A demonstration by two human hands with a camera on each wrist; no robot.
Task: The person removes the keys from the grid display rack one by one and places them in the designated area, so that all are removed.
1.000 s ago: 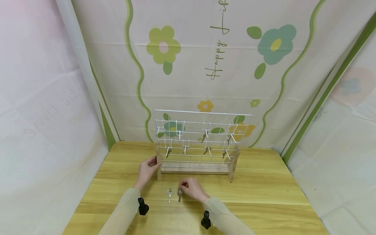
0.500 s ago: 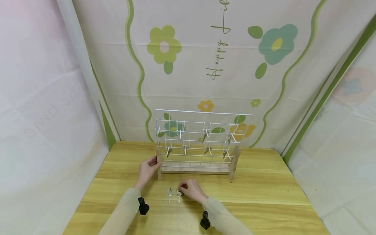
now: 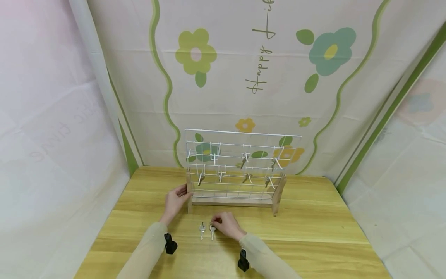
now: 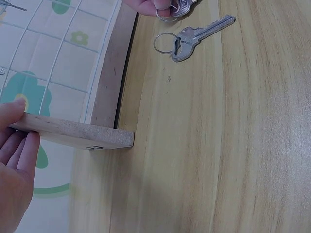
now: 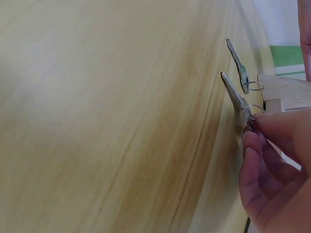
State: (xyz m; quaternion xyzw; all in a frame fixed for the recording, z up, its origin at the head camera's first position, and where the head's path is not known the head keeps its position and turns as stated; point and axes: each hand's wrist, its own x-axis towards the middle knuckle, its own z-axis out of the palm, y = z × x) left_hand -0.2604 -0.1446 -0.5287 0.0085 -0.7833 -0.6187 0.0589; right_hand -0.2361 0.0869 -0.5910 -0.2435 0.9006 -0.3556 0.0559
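My left hand (image 3: 175, 201) grips the left wooden upright (image 4: 73, 130) of a white wire rack (image 3: 240, 133), thumb on one face and fingers on the other. On the table in front of the rack, my right hand (image 3: 228, 225) pinches a silver key (image 5: 235, 96) by its bow and ring, between thumb and fingertips. Just left of it a second silver key (image 4: 194, 39) with a thin split ring (image 4: 165, 43) lies flat on the wood. Both keys point toward the person in the head view. The held key is partly cut off in the left wrist view.
White hooks (image 3: 220, 177) stand out from the rack in two rows, and keys (image 3: 244, 161) hang on several of them. A wooden base bar (image 3: 231, 200) joins the uprights. Behind the wood-grain table (image 3: 313, 217) hangs a flowered cloth (image 3: 223, 97).
The key in my right hand has turned so its bright face shows, its blade toward the person. My left hand stays on the upright. The head view has shifted slightly.
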